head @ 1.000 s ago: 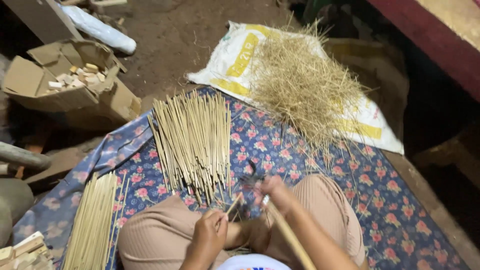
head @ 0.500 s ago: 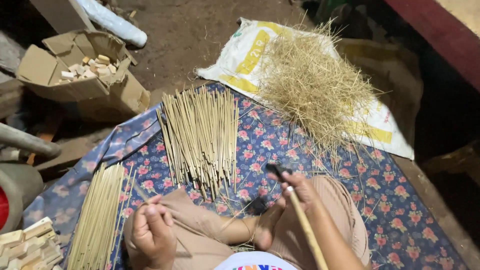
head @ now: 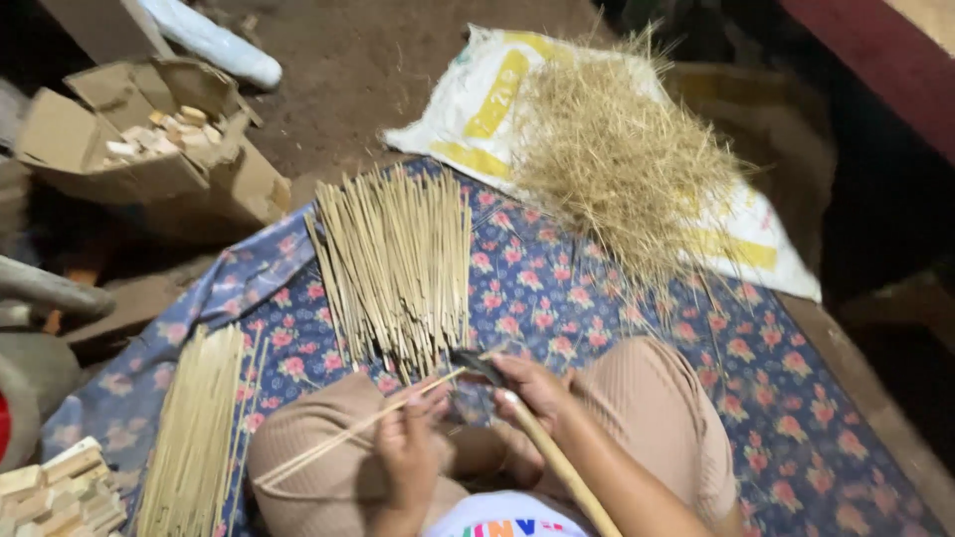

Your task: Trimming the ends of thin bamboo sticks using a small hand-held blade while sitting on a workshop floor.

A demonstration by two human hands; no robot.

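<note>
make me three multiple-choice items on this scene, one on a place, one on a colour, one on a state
1. Where does the tangled pile of dry straw-coloured fibres lie?
A. on the white and yellow woven sack
B. in the cardboard box
C. on the person's lap

2. What is the ground colour of the flowered cloth?
A. green
B. blue
C. black

3. What is the left hand doing?
A. resting flat on the cloth
B. pinching a thin pale bamboo stick in its fingers
C. hanging empty in the air

Answers: 1 A, the fibres sit on the sack; 2 B, blue shows between pink flowers; 3 B, the fingers close on the stick.
</note>
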